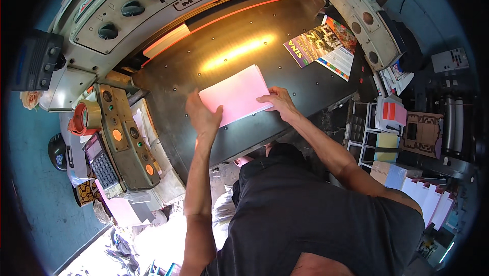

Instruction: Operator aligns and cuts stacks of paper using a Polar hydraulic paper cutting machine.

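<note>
Both my hands hold a stack of pink paper [237, 95] above the dark metal bed [175, 118] of a paper cutting machine. My left hand [204, 115] grips the stack's left end, thumb on top and fingers at the side. At the right end, my right hand [279, 101] closes on the near corner, its thumb over the edge. The stack lies at a slant, its right end farther away than its left. Whether its underside touches the bed I cannot tell.
A pale paper block [167, 40] lies at the far left by a red light line. Printed leaflets [323, 46] rest at the far right. Left stands a button panel [125, 133] with a calculator [103, 166] and tape roll [87, 115] beside it. Small holes dot the bed.
</note>
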`<state>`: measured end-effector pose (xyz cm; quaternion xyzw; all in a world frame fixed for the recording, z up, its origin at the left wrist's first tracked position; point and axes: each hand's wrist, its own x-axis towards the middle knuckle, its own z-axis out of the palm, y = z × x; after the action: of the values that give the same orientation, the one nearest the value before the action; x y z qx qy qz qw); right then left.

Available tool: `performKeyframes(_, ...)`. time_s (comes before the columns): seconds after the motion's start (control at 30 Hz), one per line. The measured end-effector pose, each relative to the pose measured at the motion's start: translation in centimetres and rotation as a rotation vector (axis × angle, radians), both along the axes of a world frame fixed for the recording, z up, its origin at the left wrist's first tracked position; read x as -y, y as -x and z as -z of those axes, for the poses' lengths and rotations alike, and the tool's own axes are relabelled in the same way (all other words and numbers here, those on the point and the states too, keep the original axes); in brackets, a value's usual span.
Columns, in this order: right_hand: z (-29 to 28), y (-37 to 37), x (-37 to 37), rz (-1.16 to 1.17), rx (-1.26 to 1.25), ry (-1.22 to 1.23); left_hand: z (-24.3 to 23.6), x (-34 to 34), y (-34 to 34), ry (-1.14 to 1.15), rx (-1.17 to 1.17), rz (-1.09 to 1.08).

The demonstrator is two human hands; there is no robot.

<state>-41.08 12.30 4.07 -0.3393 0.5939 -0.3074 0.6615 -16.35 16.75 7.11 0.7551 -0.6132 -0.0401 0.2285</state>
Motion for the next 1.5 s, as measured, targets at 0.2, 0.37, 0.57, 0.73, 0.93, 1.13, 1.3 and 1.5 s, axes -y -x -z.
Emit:
performKeyframes(0.2, -5.5, -2.8, 2.9, -0.294, -0.373, 0.598, -9.7, 10.7, 5.4, -0.244, 0.490, 1.017)
performKeyframes(0.37, -8.0, -3.8, 3.1, -0.298, -0.192, 0.851, -14.0, 10.0, 1.1, -0.447, 0.104, 0.932)
performKeyframes(0.57, -9.6, -1.8, 4.9, -0.765, -0.443, 0.898, -12.7, 3.8, -3.0, -0.115, -0.524, 0.456)
performKeyframes(0.73, -11.4, -2.0, 5.4, -0.950, -0.676, 1.259, -5.7, -0.1, -4.2, 0.043, -0.953, 0.367)
performKeyframes(0.93, -9.3, -4.2, 4.0, -1.215, -1.047, 1.279, 0.0, -2.1, -2.1, -0.031, -1.003, 0.175)
performKeyframes(1.13, -5.5, 0.2, 4.5, -0.796, -0.763, 1.248, -2.2, -2.2, -3.9, 0.115, -0.470, 0.263)
performKeyframes(1.3, -3.8, -0.7, 4.7, -0.555, -0.306, 0.790, -4.6, -0.8, -4.8, -0.088, -0.203, 0.423)
performKeyframes(1.5, -15.3, -2.2, 5.1, -0.778, -0.556, 1.243, -3.9, -1.7, -3.6, -0.036, -0.276, 0.304)
